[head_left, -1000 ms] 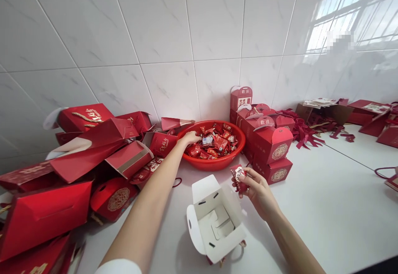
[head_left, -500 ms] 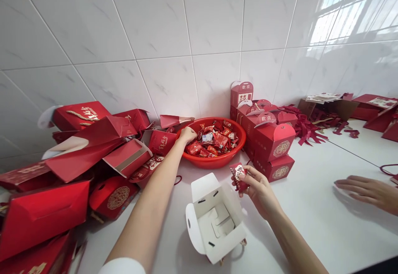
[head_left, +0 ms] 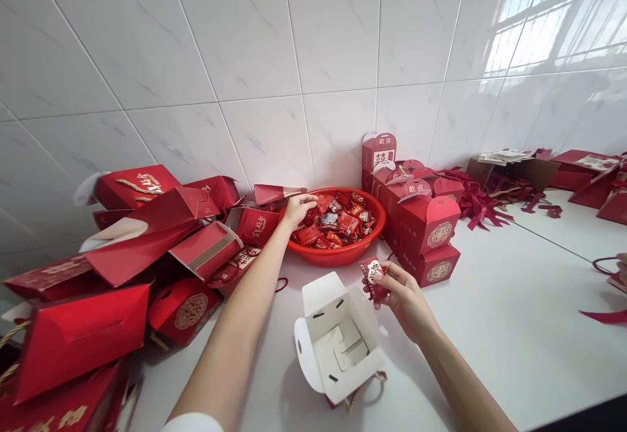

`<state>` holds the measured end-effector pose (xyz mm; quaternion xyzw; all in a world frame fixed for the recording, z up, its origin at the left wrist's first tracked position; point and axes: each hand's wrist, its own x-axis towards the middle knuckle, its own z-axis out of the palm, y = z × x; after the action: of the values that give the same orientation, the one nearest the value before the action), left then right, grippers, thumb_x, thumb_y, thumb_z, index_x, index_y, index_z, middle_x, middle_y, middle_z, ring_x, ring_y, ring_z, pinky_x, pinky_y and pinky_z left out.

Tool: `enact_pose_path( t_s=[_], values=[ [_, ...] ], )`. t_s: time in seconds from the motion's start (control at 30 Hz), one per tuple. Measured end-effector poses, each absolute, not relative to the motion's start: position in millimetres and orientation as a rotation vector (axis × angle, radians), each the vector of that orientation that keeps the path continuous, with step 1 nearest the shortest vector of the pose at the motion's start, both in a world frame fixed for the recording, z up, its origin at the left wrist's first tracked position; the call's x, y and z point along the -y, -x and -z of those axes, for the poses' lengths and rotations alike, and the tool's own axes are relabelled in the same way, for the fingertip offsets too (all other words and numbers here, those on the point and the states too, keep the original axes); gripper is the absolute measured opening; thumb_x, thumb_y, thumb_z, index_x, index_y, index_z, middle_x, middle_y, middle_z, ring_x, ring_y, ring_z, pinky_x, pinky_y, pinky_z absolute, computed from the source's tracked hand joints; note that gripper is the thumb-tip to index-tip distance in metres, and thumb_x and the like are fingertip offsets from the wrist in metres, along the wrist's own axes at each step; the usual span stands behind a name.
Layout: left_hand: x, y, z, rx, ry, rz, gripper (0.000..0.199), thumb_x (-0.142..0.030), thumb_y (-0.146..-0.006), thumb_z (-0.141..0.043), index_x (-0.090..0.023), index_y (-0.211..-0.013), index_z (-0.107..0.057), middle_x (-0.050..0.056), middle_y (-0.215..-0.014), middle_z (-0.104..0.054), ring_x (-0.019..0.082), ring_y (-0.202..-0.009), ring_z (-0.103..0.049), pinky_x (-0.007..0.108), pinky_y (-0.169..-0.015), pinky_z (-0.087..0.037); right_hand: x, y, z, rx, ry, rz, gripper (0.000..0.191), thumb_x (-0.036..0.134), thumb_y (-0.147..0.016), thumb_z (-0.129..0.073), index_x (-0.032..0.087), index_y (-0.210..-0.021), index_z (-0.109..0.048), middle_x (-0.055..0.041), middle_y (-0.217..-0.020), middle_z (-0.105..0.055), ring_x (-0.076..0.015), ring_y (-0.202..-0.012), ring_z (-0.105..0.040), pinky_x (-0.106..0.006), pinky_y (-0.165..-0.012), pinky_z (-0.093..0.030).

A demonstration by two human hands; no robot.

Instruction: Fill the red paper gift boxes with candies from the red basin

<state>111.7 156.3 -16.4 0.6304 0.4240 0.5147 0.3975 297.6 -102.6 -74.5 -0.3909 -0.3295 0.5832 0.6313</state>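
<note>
My right hand [head_left: 404, 298] pinches red wrapped candies [head_left: 373, 278] with white lettering, just right of an open box [head_left: 340, 347]. The box has a white inside, its flaps stand out, and its floor shows no candy. At the left rim of a red plastic basin [head_left: 337, 259] is my left hand [head_left: 298, 211]. Its fingers are closed at the tips on what looks like a red candy packet [head_left: 322, 204]; the tips partly blend into the heap. Many small red wrapped candies [head_left: 347, 223] fill the basin.
Red cartons [head_left: 181, 242] lie in a loose pile at left. Stacked closed red gift boxes [head_left: 431, 229] stand right of the basin. Dark red ribbons [head_left: 477, 200] lie behind them. At the right edge another person's hand [head_left: 622, 265] is partly visible, near a ribbon piece [head_left: 605, 316].
My left hand has risen slightly and shifted right at the basin, its fingers now more stretched. My right hand and the open box hardly moved. The other person's hand has withdrawn rightward.
</note>
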Motion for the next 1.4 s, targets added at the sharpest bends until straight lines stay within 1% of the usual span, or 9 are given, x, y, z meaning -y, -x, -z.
enact_pose_path(
  t_s=[0.2, 0.4, 0.57, 0.77, 0.9, 1.07, 1.17, 1.33, 1.4],
  values=[
    [-142.4, -113.9, 16.7, -0.893, -1.506, -1.308, 0.029, -0.028, -0.055, -0.086, -0.015, -0.077, -0.074, 0.004, -0.082, -0.075, 0.021, -0.09, -0.068, 0.037, -0.094, -0.049, 103.4, -297.3, 73.3, 0.76, 0.903, -1.339, 0.042, 0.042, -0.062, -0.087, 0.017, -0.09, -0.068, -0.0026, -0.074, -0.067, -0.0151, -0.066, -0.061, -0.023, -0.048, -0.047],
    [-124.9, -117.4, 19.7, -0.825, -1.434, -1.191, 0.032, -0.019, -0.041, -0.092, -0.015, -0.068, -0.074, 0.004, -0.074, -0.075, 0.017, -0.072, -0.065, 0.031, -0.078, -0.051, 103.2, -298.1, 74.0, 0.743, 0.911, -1.328, 0.044, 0.04, -0.06, -0.087, 0.017, -0.091, -0.067, -0.0022, -0.073, -0.068, -0.0148, -0.062, -0.061, -0.023, -0.048, -0.046],
    [-117.1, -118.3, 10.5, -0.703, -1.261, -1.359, 0.027, -0.017, -0.052, -0.089, -0.016, -0.074, -0.072, -0.002, -0.071, -0.07, 0.01, -0.067, -0.061, 0.023, -0.072, -0.048, 102.7, -298.2, 72.5, 0.75, 0.909, -1.32, 0.044, 0.042, -0.059, -0.087, 0.017, -0.09, -0.067, -0.0023, -0.072, -0.067, -0.0163, -0.064, -0.063, -0.024, -0.047, -0.047],
    [-95.2, -122.2, -12.6, -0.55, -1.106, -1.41, 0.014, -0.011, -0.063, -0.078, -0.016, -0.07, -0.066, -0.007, -0.058, -0.053, 0.002, -0.048, -0.044, 0.015, -0.048, -0.036, 103.6, -297.5, 69.6, 0.756, 0.916, -1.316, 0.05, 0.046, -0.06, -0.088, 0.017, -0.094, -0.066, -0.0029, -0.074, -0.067, -0.017, -0.066, -0.064, -0.023, -0.047, -0.046],
    [-70.2, -123.2, -31.2, -0.528, -1.121, -1.291, 0.012, -0.01, -0.062, -0.073, -0.014, -0.073, -0.071, -0.007, -0.05, -0.044, 0.002, -0.041, -0.034, 0.015, -0.041, -0.029, 104.1, -298.0, 69.8, 0.758, 0.933, -1.298, 0.051, 0.049, -0.061, -0.087, 0.017, -0.095, -0.064, -0.0026, -0.072, -0.066, -0.015, -0.062, -0.061, -0.021, -0.045, -0.044],
    [-31.2, -110.5, -59.5, -0.441, -1.485, -0.839, 0.023, -0.014, -0.056, -0.071, -0.013, -0.078, -0.076, -0.004, -0.056, -0.053, 0.001, -0.04, -0.032, 0.015, -0.037, -0.023, 104.5, -298.8, 71.1, 0.756, 0.939, -1.305, 0.05, 0.047, -0.06, -0.088, 0.018, -0.094, -0.065, -0.0026, -0.074, -0.067, -0.0148, -0.063, -0.062, -0.021, -0.045, -0.044],
    [-5.5, -104.0, -72.8, -0.419, -1.721, -0.63, 0.022, -0.019, -0.061, -0.072, -0.016, -0.082, -0.077, -0.004, -0.056, -0.054, 0.004, -0.042, -0.035, 0.017, -0.037, -0.023, 104.6, -298.8, 71.8, 0.767, 0.948, -1.302, 0.049, 0.046, -0.061, -0.088, 0.017, -0.094, -0.066, -0.0029, -0.074, -0.067, -0.0142, -0.061, -0.061, -0.021, -0.046, -0.044],
    [20.5, -100.5, -78.5, -0.487, -1.651, -0.476, 0.019, -0.023, -0.065, -0.067, -0.017, -0.081, -0.074, -0.004, -0.057, -0.05, 0.004, -0.043, -0.03, 0.019, -0.039, -0.022, 105.3, -297.9, 71.0, 0.79, 0.933, -1.296, 0.045, 0.043, -0.063, -0.087, 0.018, -0.095, -0.068, -0.0011, -0.074, -0.066, -0.0129, -0.058, -0.059, -0.022, -0.047, -0.045],
    [22.6, -97.7, -77.2, -0.475, -1.707, -0.365, 0.019, -0.022, -0.066, -0.069, -0.018, -0.083, -0.075, -0.003, -0.059, -0.053, 0.005, -0.045, -0.034, 0.02, -0.041, -0.026, 106.1, -297.7, 70.1, 0.797, 0.943, -1.288, 0.045, 0.043, -0.063, -0.087, 0.018, -0.095, -0.068, -0.0003, -0.072, -0.065, -0.0132, -0.058, -0.059, -0.022, -0.047, -0.044]
  ],
)
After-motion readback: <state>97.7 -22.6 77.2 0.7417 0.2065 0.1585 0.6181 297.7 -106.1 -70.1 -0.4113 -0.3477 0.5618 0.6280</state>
